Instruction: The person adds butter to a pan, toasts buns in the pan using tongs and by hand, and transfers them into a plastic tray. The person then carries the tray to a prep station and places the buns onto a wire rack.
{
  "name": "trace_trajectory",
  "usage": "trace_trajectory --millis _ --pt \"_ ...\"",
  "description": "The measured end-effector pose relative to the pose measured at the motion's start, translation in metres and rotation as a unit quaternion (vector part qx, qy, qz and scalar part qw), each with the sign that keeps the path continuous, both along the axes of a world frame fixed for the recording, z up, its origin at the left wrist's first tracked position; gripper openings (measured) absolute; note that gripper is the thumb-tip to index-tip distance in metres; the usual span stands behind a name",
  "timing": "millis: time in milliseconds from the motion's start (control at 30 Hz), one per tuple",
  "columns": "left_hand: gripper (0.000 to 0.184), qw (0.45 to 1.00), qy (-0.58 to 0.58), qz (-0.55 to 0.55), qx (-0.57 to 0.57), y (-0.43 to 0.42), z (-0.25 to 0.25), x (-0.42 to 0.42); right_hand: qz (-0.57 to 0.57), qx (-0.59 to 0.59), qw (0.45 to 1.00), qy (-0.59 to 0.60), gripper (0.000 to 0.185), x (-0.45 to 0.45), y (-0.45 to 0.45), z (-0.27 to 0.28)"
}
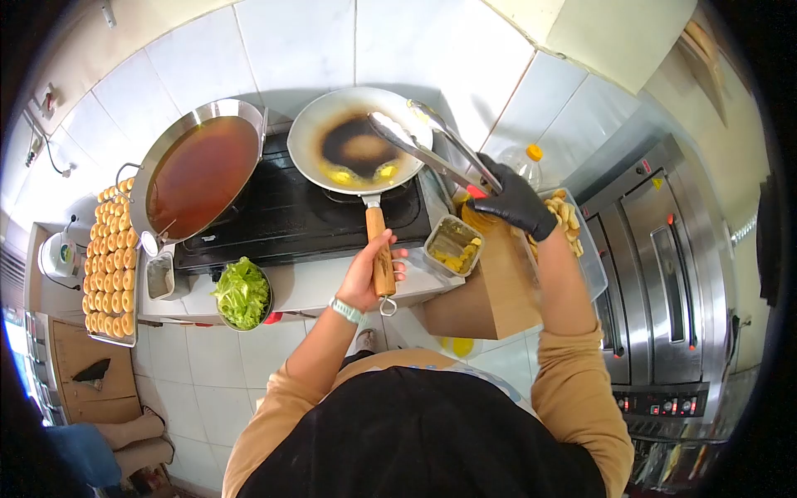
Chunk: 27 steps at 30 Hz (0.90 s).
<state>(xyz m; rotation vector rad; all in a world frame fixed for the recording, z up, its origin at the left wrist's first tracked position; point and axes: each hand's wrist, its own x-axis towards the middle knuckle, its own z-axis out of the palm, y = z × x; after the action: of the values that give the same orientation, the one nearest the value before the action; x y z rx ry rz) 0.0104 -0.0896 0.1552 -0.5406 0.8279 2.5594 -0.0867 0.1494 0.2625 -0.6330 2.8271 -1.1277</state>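
My bare left hand is wrapped round the wooden handle of a frying pan on the black stove. Two yellow lumps, like butter, lie near the pan's front edge, beside a dark browned patch. My right hand, in a black glove, grips metal tongs with a red part near the hand. The tongs' arms are apart and reach over the pan's right side, with some yellow on one tip. Just right of the handle stands a small container holding yellow pieces.
Left on the stove is a wide pan of reddish-brown oil. A tray of ring-shaped pastries, a bowl of lettuce and a metal tin stand nearby. At right are a cardboard box, a bread tub and an oven.
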Motion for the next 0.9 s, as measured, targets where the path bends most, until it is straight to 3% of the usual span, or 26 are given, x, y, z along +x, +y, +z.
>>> trace_trajectory --millis 100,300,433,800,900 --pt "0.024 0.997 0.036 -0.045 0.046 -0.009 -0.008 -0.016 0.015 -0.075 0.997 -0.026 0.077 0.027 -0.002 -0.003" --pt "0.017 0.995 -0.004 -0.076 0.069 -0.023 0.087 -0.052 -0.057 -0.215 0.969 -0.109 0.078 0.098 0.019 0.004" --pt "0.015 0.983 -0.072 -0.082 0.145 -0.037 0.124 -0.086 -0.085 -0.224 0.966 -0.092 0.082 0.115 0.04 0.002" --pt "0.017 0.991 -0.032 -0.121 -0.047 -0.053 0.081 -0.026 -0.155 -0.156 0.975 -0.041 0.088 0.163 0.09 -0.025" --pt "0.015 0.982 0.023 -0.122 -0.14 -0.057 0.064 0.005 -0.187 -0.151 0.967 -0.085 0.087 0.172 0.093 -0.02"
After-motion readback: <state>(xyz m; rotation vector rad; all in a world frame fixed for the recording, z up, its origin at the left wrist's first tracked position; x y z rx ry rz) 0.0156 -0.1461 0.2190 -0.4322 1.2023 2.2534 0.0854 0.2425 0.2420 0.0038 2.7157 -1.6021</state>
